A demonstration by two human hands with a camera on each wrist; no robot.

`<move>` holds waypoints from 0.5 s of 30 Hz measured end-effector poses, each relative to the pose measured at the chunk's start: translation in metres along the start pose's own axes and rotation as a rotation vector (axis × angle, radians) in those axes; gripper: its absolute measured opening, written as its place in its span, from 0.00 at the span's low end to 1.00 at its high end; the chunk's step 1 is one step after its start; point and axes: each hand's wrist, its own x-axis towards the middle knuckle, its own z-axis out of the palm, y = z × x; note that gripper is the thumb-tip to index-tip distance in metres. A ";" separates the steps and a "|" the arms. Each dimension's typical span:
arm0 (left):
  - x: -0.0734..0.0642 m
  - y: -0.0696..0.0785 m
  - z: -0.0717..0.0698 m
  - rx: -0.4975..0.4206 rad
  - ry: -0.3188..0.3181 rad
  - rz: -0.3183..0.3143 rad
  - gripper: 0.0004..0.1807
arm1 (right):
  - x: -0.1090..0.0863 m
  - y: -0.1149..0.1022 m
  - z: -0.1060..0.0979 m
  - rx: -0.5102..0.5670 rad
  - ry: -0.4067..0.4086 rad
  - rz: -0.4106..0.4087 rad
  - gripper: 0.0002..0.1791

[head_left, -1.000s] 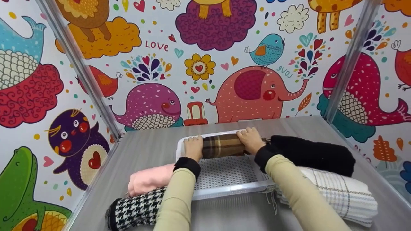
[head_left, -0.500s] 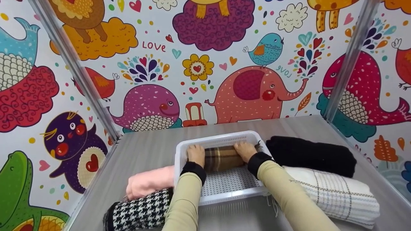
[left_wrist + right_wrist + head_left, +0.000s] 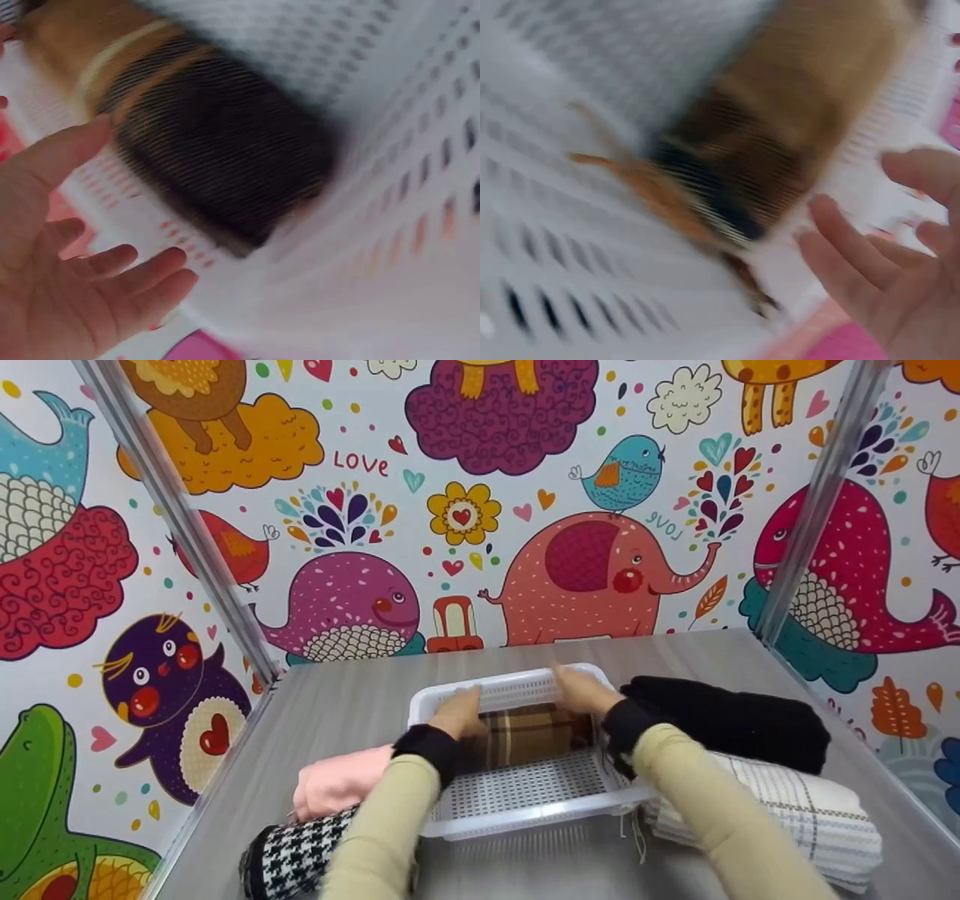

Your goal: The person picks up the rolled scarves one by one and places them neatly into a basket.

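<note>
"love" lettering [image 3: 361, 463] behind plaid roll [image 3: 529, 736]

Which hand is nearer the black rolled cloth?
Right. The right hand is over the basket's far right corner, next to the black rolled cloth; the left hand is over the far left corner, across the basket from it.

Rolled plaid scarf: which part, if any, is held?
Nothing is held: left hand and right hand are open; the plaid scarf lies in the white basket.
</note>
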 end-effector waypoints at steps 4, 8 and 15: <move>-0.020 -0.019 -0.036 -0.215 0.186 0.201 0.39 | -0.030 -0.033 -0.054 0.216 0.283 -0.064 0.33; -0.065 -0.056 -0.055 -0.325 0.386 0.312 0.37 | -0.081 -0.059 -0.086 0.363 0.504 -0.182 0.27; -0.149 -0.121 -0.033 -0.300 0.114 0.195 0.37 | -0.161 -0.040 -0.061 0.361 0.404 -0.506 0.25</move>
